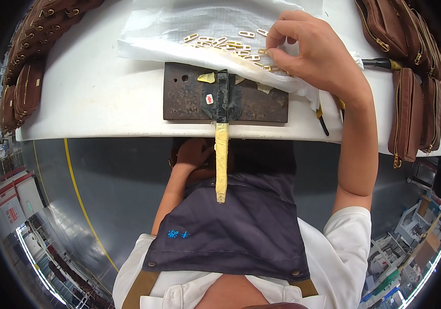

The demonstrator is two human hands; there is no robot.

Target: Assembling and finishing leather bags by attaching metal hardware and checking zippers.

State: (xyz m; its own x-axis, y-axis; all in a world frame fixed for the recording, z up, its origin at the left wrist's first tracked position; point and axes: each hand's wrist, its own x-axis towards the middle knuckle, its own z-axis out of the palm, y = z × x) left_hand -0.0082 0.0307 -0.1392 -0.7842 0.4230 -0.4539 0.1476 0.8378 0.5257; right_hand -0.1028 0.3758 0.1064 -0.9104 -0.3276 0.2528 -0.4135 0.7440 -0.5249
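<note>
My right hand is over the far side of the table, with thumb and index finger pinched on a small gold zipper pull. Beside its fingertips, several more gold zipper pulls lie loose in a pile on a white plastic sheet. Below the near table edge, in shadow over my lap, my left hand has its fingers curled at a brown leather item, most of which is hidden. Between the hands sits a dark metal plate carrying a black clamp-like fixture.
A yellow-taped handle sticks out from the fixture past the table edge toward me. Brown zippered pouches stand at the right, and more brown pouches line the left. A black-tipped tool lies right of the plate on the white table.
</note>
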